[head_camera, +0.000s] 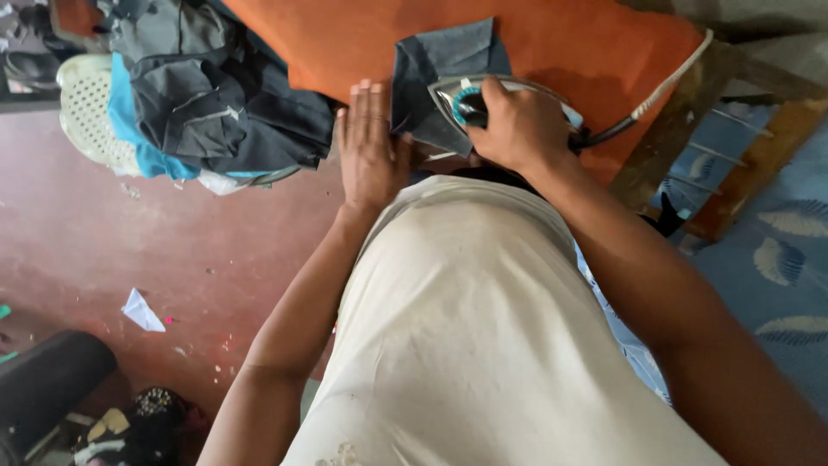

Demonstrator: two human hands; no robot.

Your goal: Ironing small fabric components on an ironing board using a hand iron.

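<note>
My right hand (pixel 517 125) grips the handle of an electric iron (pixel 457 97) with a teal dial, which rests on a small dark grey piece of fabric (pixel 444 56). The fabric lies on an orange padded ironing surface (pixel 586 52). My left hand (pixel 369 147) lies flat, fingers together, on the near edge of the orange surface, just left of the grey piece and touching its edge. The iron's dark cord (pixel 608 134) runs off to the right. My cream shirt fills the lower middle of the view and hides the table's front edge.
A pile of dark grey and blue garments (pixel 216 95) sits at the left end of the orange surface, above a white plastic stool (pixel 86 108). A wooden frame (pixel 733 164) stands at the right on blue patterned flooring. Paper scraps lie on the reddish floor (pixel 142 311).
</note>
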